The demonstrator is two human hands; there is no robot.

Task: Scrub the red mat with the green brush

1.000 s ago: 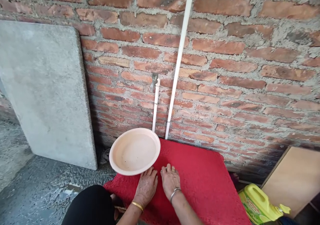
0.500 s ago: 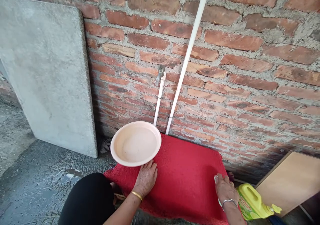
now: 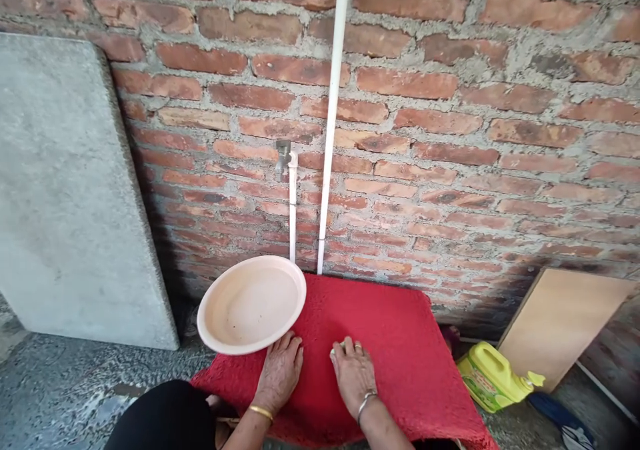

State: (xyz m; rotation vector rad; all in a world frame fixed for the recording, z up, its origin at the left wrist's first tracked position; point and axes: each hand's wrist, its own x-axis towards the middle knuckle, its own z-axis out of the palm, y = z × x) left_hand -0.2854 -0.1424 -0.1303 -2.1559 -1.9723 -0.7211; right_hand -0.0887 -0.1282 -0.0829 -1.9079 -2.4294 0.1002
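A soaked-looking red cloth point(image 3: 370, 317) is spread over a low flat surface against the wall. My left hand point(image 3: 281, 370), with a gold bangle, lies flat on it, fingers outstretched at the near rim of a pale pink basin point(image 3: 253, 307). The basin rests at the cloth's back left, with a few dark specks inside. My right hand point(image 3: 354, 373), wearing a silver bangle and a ring, presses on the middle of the cloth. Its fingers are closed over a small pale block point(image 3: 334, 352); only an edge shows, so its kind is hidden.
A grey slab point(image 3: 75, 197) leans on the brick wall point(image 3: 425, 130) at left. A tap point(image 3: 283, 157) and a white pipe point(image 3: 330, 117) run along the wall. At right are a yellow jug point(image 3: 493, 377), a tan board point(image 3: 563, 323) and a blue slipper point(image 3: 560, 417). The floor point(image 3: 60, 390) is wet.
My right hand has slid from the cloth's right edge leftward to its middle, keeping the pale block. My left hand stays by the basin. The view has turned slightly right.
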